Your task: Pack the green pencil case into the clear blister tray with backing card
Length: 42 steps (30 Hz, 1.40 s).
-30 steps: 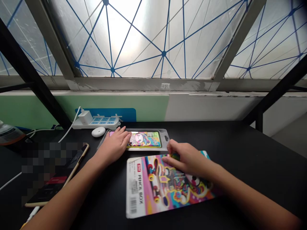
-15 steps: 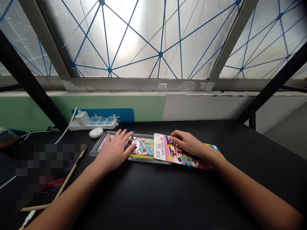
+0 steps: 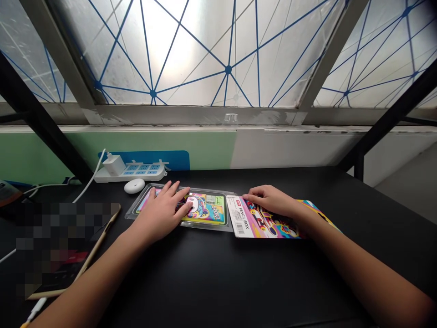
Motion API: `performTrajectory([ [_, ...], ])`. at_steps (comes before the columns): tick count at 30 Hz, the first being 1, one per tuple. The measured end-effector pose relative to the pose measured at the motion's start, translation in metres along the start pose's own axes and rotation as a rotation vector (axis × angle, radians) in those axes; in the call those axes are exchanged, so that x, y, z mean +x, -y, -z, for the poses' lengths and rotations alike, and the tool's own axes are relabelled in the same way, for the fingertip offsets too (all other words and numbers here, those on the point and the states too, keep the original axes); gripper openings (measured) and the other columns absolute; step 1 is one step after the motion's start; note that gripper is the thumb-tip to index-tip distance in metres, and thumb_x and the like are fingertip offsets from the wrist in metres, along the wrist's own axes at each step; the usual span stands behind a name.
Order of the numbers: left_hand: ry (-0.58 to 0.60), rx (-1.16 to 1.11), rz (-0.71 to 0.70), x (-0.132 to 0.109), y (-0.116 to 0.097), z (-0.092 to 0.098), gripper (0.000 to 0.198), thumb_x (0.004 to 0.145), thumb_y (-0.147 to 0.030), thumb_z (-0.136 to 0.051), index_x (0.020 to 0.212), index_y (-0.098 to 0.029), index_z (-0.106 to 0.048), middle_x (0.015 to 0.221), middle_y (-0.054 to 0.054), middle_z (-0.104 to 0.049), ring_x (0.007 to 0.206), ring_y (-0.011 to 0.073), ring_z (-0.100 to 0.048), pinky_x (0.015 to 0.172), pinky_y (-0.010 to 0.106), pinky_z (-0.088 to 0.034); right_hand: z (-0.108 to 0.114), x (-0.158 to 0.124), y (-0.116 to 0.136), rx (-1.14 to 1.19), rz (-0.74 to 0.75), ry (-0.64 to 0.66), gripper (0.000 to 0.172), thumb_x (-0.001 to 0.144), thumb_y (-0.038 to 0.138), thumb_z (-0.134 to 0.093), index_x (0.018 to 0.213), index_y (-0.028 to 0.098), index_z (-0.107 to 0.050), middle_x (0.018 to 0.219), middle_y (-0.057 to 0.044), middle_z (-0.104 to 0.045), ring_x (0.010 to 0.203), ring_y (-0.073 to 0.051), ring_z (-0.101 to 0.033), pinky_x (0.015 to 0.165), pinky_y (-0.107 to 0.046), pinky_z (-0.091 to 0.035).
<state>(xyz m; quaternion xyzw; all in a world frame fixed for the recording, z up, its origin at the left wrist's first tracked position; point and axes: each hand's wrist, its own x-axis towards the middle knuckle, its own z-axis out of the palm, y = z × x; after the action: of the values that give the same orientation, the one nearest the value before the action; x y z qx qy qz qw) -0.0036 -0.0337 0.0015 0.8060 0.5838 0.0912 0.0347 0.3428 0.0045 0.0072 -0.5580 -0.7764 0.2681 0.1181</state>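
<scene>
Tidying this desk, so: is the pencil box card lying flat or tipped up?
Flat: the pencil box card lies on the black desk, right hand resting on top, no visible edge lifted.

1. we face frosted window panes [image 3: 184, 54] crossed by thin blue lines, glowing brightest near the middle.
2. a grey window frame [image 3: 191, 115] runs beneath them, with a small clear cup [image 3: 231, 119] at its ledge.
3. below, we see a green wall [image 3: 153, 142] meeting a white wall [image 3: 293, 150].
4. black metal struts [image 3: 41, 123] slant down toward a black tabletop [image 3: 218, 282].
</scene>
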Motion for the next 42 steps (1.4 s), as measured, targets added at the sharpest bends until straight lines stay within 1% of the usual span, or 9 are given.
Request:
performTrajectory([
  [6, 0.023, 0.027, -0.012, 0.0, 0.0, 0.0, 0.058, 0.099, -0.057, -0.028, 0.149, -0.031, -0.044, 0.16, 0.011, -0.033, 0.15, 0.0342, -0.021, 0.113, 0.064, -0.02, 0.002, 0.0, 0.006, -0.009, -0.093, -0.13, 0.044, 0.085, 0.065, -0.053, 0.081, 0.025, -0.073, 0.081, -0.001, -0.073, 0.075, -0.021, -0.064, 0.063, -0.029, -0.043],
  [13, 0.017, 0.015, -0.009, 0.001, 0.001, 0.001, 0.057, 0.099, -0.058, -0.03, 0.147, -0.032, -0.046, 0.159, 0.011, -0.034, 0.149, 0.035, -0.023, 0.113, 0.065, -0.02, 0.006, -0.004, 0.012, -0.01, -0.01, -0.287, 0.036, 0.086, 0.057, -0.058, 0.078, 0.025, -0.073, 0.089, -0.002, -0.074, 0.083, -0.021, -0.066, 0.071, -0.029, -0.045],
  [19, 0.0, -0.081, 0.031, -0.004, -0.026, -0.002, 0.054, 0.098, -0.054, -0.036, 0.144, -0.029, -0.05, 0.159, 0.012, -0.035, 0.15, 0.036, -0.021, 0.113, 0.069, -0.015, -0.007, -0.001, 0.017, -0.038, -0.022, -0.355, 0.038, 0.089, 0.056, -0.054, 0.077, 0.024, -0.068, 0.085, -0.002, -0.073, 0.079, -0.021, -0.064, 0.07, -0.031, -0.044],
  [23, 0.025, -0.359, -0.055, -0.012, -0.047, 0.003, 0.052, 0.096, -0.055, -0.044, 0.142, -0.033, -0.05, 0.16, 0.007, -0.033, 0.15, 0.0332, -0.021, 0.116, 0.067, -0.005, -0.022, 0.002, 0.022, -0.081, -0.013, -0.321, 0.04, 0.093, 0.056, -0.048, 0.078, 0.024, -0.067, 0.089, -0.004, -0.07, 0.082, -0.022, -0.063, 0.072, -0.032, -0.044],
  [27, -0.006, -0.819, -0.031, -0.015, -0.047, 0.012, 0.044, 0.094, -0.057, -0.05, 0.129, -0.033, -0.061, 0.153, 0.004, -0.046, 0.139, 0.0318, -0.044, 0.115, 0.052, -0.033, -0.026, 0.004, 0.026, -0.112, -0.002, -0.256, 0.046, 0.095, 0.059, -0.042, 0.078, 0.023, -0.065, 0.091, -0.006, -0.068, 0.082, -0.022, -0.062, 0.073, -0.033, -0.043],
  [30, -0.21, -1.04, 0.034, -0.01, -0.035, 0.018, 0.038, 0.094, -0.054, -0.052, 0.113, -0.025, -0.067, 0.141, 0.007, -0.058, 0.128, 0.0303, -0.055, 0.103, 0.041, -0.047, -0.021, 0.002, 0.026, -0.1, 0.005, -0.21, 0.047, 0.095, 0.06, -0.04, 0.079, 0.023, -0.064, 0.092, -0.007, -0.068, 0.084, -0.023, -0.062, 0.074, -0.033, -0.044],
  [34, -0.488, -0.971, 0.13, 0.001, -0.013, 0.018, 0.032, 0.095, -0.047, -0.051, 0.107, -0.022, -0.066, 0.13, 0.006, -0.065, 0.125, 0.0267, -0.056, 0.106, 0.04, -0.043, -0.006, -0.002, 0.015, -0.098, 0.055, -0.143, 0.045, 0.091, 0.063, -0.047, 0.091, 0.023, -0.068, 0.101, -0.008, -0.069, 0.092, -0.025, -0.063, 0.08, -0.034, -0.047],
  [38, -0.429, -1.005, 0.196, 0.011, -0.001, 0.004, 0.039, 0.097, -0.051, -0.045, 0.115, -0.021, -0.061, 0.129, 0.008, -0.064, 0.125, 0.0253, -0.055, 0.104, 0.039, -0.043, 0.016, -0.007, -0.004, -0.112, 0.065, -0.036, 0.053, 0.082, 0.066, -0.059, 0.113, 0.024, -0.065, 0.118, -0.008, -0.066, 0.106, -0.028, -0.062, 0.089, -0.035, -0.048],
  [42, -0.319, -1.123, 0.173, 0.013, -0.01, -0.009, 0.044, 0.098, -0.056, -0.041, 0.121, -0.021, -0.055, 0.132, 0.01, -0.061, 0.125, 0.0241, -0.056, 0.103, 0.038, -0.044, 0.023, -0.01, -0.011, -0.094, 0.032, 0.016, 0.067, 0.079, 0.067, -0.063, 0.129, 0.023, -0.058, 0.132, -0.01, -0.06, 0.12, -0.031, -0.057, 0.1, -0.037, -0.046],
])
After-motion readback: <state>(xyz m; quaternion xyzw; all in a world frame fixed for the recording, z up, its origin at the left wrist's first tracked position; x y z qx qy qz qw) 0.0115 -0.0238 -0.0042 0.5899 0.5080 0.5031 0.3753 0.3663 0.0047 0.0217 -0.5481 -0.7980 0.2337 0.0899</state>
